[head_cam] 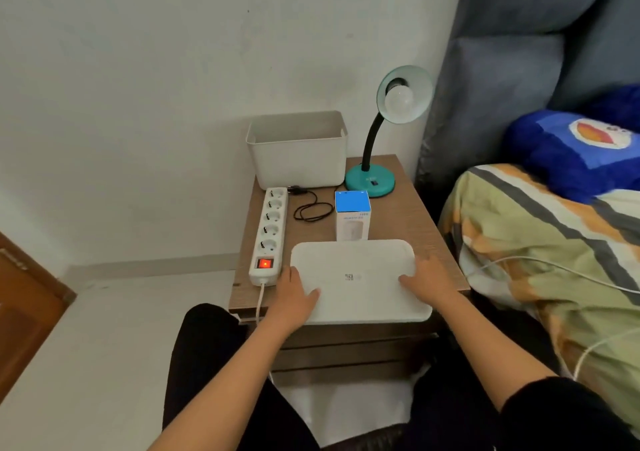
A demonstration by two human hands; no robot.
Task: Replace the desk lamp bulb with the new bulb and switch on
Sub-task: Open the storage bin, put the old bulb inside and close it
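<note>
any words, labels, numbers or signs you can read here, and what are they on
No text reads clearly.
Bulb box: grey print under the blue top, upside down and too blurred to read.
White lid: a small square code, no readable words.
Lamp base: a faint mark, too small to read.
Power strip: a lit red switch, no legible label.
Blue pillow: a cartoon picture, no words.

A plain white wall [138,70] rises behind a wood-grain bedside table [412,222]. The pale floor [86,364] runs left to a brown wooden door [24,312]. On the right, a grey padded headboard [502,87] backs a bed with a striped cover [554,260].
</note>
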